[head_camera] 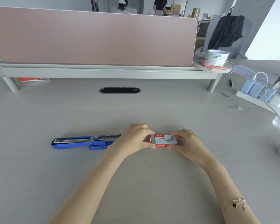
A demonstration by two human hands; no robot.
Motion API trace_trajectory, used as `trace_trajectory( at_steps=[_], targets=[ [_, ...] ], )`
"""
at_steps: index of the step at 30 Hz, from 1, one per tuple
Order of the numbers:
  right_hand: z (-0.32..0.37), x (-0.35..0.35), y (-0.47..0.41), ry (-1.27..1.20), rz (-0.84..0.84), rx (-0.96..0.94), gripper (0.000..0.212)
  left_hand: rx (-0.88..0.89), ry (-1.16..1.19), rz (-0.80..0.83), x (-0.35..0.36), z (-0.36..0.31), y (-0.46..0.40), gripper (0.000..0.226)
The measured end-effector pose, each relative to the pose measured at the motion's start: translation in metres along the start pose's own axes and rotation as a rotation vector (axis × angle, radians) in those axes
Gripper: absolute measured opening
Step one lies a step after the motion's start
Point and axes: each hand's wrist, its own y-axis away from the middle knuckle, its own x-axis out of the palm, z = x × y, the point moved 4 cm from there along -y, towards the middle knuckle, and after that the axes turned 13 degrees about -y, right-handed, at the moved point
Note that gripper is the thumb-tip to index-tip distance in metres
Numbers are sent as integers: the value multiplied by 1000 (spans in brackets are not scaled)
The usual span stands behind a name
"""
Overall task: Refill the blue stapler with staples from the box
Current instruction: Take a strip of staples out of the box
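Staple box (164,140), small flat cardboard carton, red and white print with grey panel, lettered "24/6"; held at centre of the desk (136,183) between both hands. Its left end shows a grey inner face; whether staples lie inside cannot be told. Left hand (134,138): fingers curled round the box's left end, thumb below, ring on one finger. Right hand (187,141): fingers closed over the box's right end, thumb beneath, ring on one finger; gold chain bracelet (233,204) on that forearm.

Blue stapler (84,142), at 9 o'clock from the box, lying flat and swung fully open, blue plastic body, bright metal staple channel facing up; its right end passes behind the left hand.

Desk: pale wood-grain laminate, matte. Oval black cable grommet (120,90) at 12 o'clock. Pink fabric partition (94,38) on a grey metal rail beyond it. Loose staple strips (235,108), small and grey, at 2 o'clock. White power strip (259,97) with pale blue plugs and white cables at 2 o'clock, far edge. Round shelf (217,69) at 1 o'clock carrying a clear printed wrapper and pink slips.
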Motion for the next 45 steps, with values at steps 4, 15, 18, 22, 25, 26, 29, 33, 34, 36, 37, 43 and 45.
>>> trace_trajectory(
  at_steps=[4,15,18,22,25,26,29,33,34,36,37,43,45],
  targets=[
    [-4,-7,1,-9,2,25,37,-24,-15,12,-6,11,3,43],
    [-6,-6,1,-34,2,38,38,-60,37,49,-13,14,7,44],
    [-4,-6,2,-34,1,28,37,-78,75,21,-27,22,10,28],
    [-2,-5,3,-47,1,26,37,-90,11,20,-28,18,9,15],
    [-1,-5,2,-64,-7,43,39,-119,-6,22,-21,10,7,16],
    [-1,-5,2,-68,-11,48,40,-130,-11,15,-21,8,7,16],
    [-4,-4,3,-75,-13,63,42,-142,-42,12,-23,5,5,17],
    [-3,-3,2,-29,-4,44,42,-146,-60,20,-24,4,6,16],
    [-2,-3,2,-7,0,33,42,-150,-59,27,-24,4,6,17],
    [-1,-2,2,33,3,16,43,-155,-54,35,-24,5,5,17],
    [0,-2,2,49,0,11,43,-152,-51,35,-23,5,5,15],
    [2,-3,3,53,-7,14,41,-133,-21,49,-24,4,7,15],
    [3,-4,4,51,-5,21,42,-127,-11,58,-23,5,8,16]
  ],
)
